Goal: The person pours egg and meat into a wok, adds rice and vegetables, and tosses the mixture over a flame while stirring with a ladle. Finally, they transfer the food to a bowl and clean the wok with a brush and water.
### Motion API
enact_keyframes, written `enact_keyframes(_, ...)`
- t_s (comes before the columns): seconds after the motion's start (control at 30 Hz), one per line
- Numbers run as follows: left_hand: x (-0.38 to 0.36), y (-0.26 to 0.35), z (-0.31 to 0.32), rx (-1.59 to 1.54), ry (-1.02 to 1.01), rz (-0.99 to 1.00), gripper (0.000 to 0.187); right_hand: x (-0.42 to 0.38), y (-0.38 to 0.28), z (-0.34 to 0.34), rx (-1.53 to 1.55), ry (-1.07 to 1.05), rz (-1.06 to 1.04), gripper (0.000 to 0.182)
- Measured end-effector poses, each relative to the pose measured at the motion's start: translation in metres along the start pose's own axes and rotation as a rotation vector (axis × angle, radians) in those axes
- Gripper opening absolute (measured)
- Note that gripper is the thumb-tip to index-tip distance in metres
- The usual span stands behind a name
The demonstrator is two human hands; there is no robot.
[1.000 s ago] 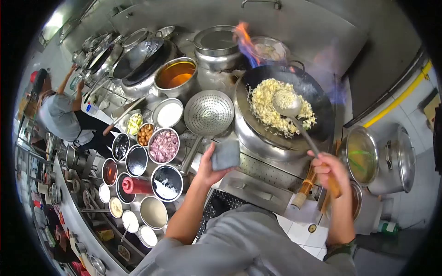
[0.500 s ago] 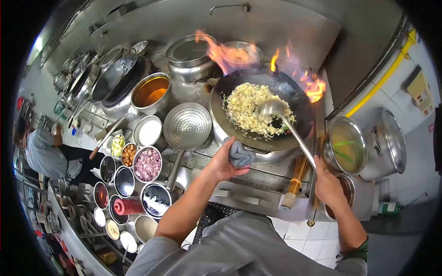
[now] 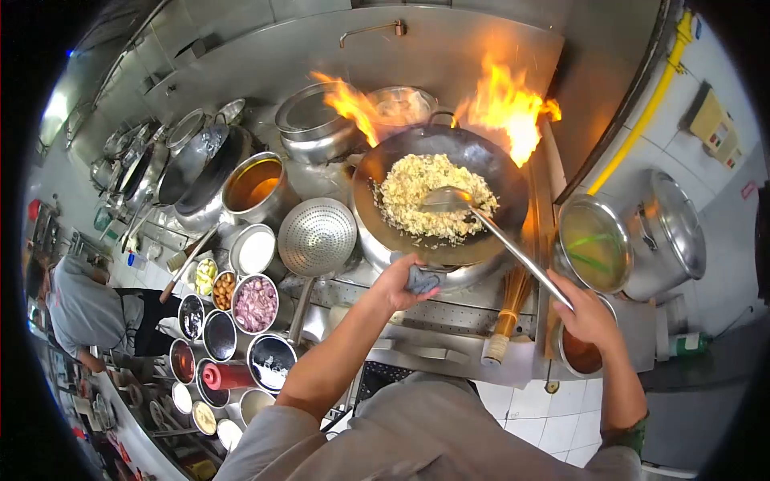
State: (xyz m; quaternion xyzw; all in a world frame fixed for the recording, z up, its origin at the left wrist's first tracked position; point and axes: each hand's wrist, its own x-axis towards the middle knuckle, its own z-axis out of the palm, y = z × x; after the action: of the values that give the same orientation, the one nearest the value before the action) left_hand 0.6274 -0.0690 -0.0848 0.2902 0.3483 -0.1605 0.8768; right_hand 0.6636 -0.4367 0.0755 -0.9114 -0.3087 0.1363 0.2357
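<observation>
A black wok (image 3: 513, 188) holds a heap of yellowish fried rice (image 3: 409, 188). My right hand (image 3: 587, 314) is wrapped round the long handle of a metal ladle (image 3: 521, 256), whose bowl rests on the rice. At the wok's near rim, my left hand (image 3: 399, 284) grips a folded grey cloth (image 3: 422, 280), its fingers partly hidden. Tall orange flames (image 3: 509, 104) rise behind the wok's far right edge.
Left of the wok lie a perforated strainer (image 3: 317, 236), a pot of orange oil (image 3: 255, 188) and several ingredient bowls. A bamboo brush (image 3: 507, 317) stands near the front edge. Steel pots (image 3: 595, 244) stand at right. A co-worker (image 3: 88, 309) is at far left.
The flames behind the wok have grown much larger. The wok's near side sits lower against the cloth, and the ladle bowl has turned over on the rice. The co-worker has bent and moved an arm down.
</observation>
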Motion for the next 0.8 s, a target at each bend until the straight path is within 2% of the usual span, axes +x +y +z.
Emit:
enact_keyframes(0.03,-0.005,-0.001,0.001,0.012,-0.019,-0.003,0.025,0.003,0.008,-0.005,0.009,-0.009,-0.066,0.06)
enact_keyframes(0.1,-0.058,-0.022,0.007,0.027,0.028,0.032,0.021,0.001,0.023,-0.032,-0.058,-0.063,-0.214,0.059)
enact_keyframes(0.2,-0.103,-0.017,0.029,0.056,0.033,0.037,0.019,-0.013,0.026,-0.089,0.38,-0.549,0.382,0.059)
enact_keyframes(0.23,-0.109,-0.026,0.031,0.042,0.028,0.015,0.019,-0.003,0.037,-0.076,0.474,-0.5,0.335,0.06)
enact_keyframes(0.27,-0.096,-0.017,0.045,-0.003,0.092,0.002,0.019,0.013,0.041,-0.059,0.359,-0.419,0.276,0.061)
enact_keyframes(0.33,-0.046,-0.011,0.034,0.054,0.091,0.059,0.025,0.051,0.042,-0.019,0.133,-0.231,0.14,0.063)
enact_keyframes(0.4,-0.053,-0.036,0.007,0.105,0.055,0.172,0.03,0.062,0.061,0.031,-0.197,0.109,-0.109,0.066)
enact_keyframes(0.43,-0.057,-0.05,-0.009,0.135,0.035,0.228,0.032,0.053,0.037,0.025,-0.264,0.114,-0.054,0.068)
enact_keyframes(0.47,-0.094,-0.064,-0.008,0.165,0.066,0.215,0.038,0.039,0.033,0.011,-0.216,0.084,-0.068,0.066)
enact_keyframes(0.53,-0.14,-0.076,0.009,0.071,0.027,0.21,0.031,0.018,0.038,-0.016,-0.113,0.016,-0.097,0.064)
enact_keyframes(0.6,-0.099,-0.068,-0.016,-0.002,0.063,0.083,0.024,0.006,0.047,-0.042,0.069,-0.087,-0.206,0.063)
enact_keyframes(0.63,-0.113,-0.04,0.007,-0.033,0.09,0.056,0.017,-0.004,0.04,-0.057,0.319,-0.219,0.09,0.062)
enact_keyframes(0.73,-0.131,-0.016,0.041,0.027,0.066,0.052,0.017,-0.01,0.033,-0.088,0.458,-0.438,0.331,0.065)
enact_keyframes(0.77,-0.128,-0.012,0.054,0.073,0.222,0.063,0.017,0.003,0.027,-0.079,0.39,-0.458,0.354,0.064)
enact_keyframes(0.8,-0.099,-0.008,0.044,0.108,0.108,0.043,0.018,0.014,0.015,-0.058,0.125,-0.301,0.157,0.061)
